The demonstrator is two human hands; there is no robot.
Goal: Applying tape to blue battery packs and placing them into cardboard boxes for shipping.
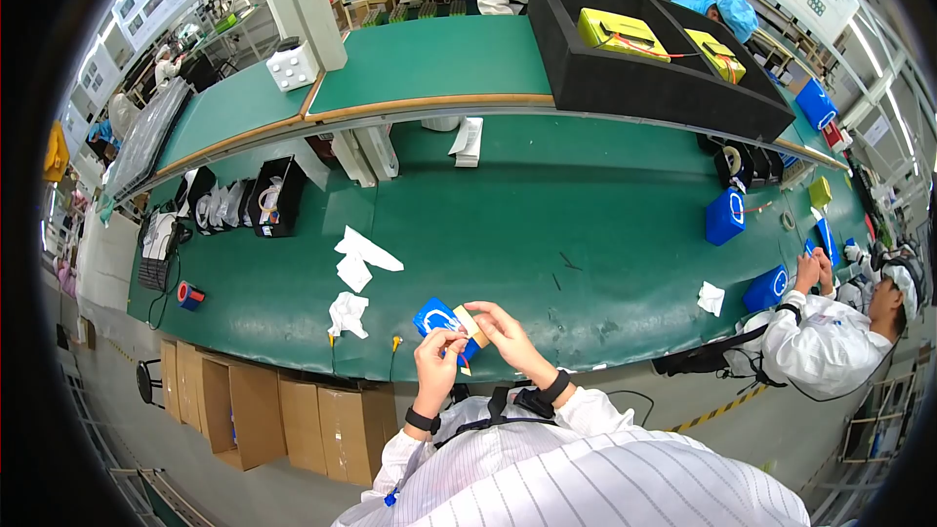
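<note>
Left hand (438, 348) pinching blue pack (435, 316) at table (586, 234) near edge; right hand (501, 328) gripping its tan tape strip (471, 325). Black tray (664, 88) on far shelf holds two yellow packs (622, 33).

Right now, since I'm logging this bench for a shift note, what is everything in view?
blue pack: one, blue, held at near bench edge
tan strip: one, between both hands
white rags: several, on green mat
blue blocks: several, right side of mat
black tray: one, on shelf, holds yellow packs
cardboard boxes: several, brown, under bench
co-worker: one, white coat, right
left hand: grip on pack
right hand: grip on strip
</note>
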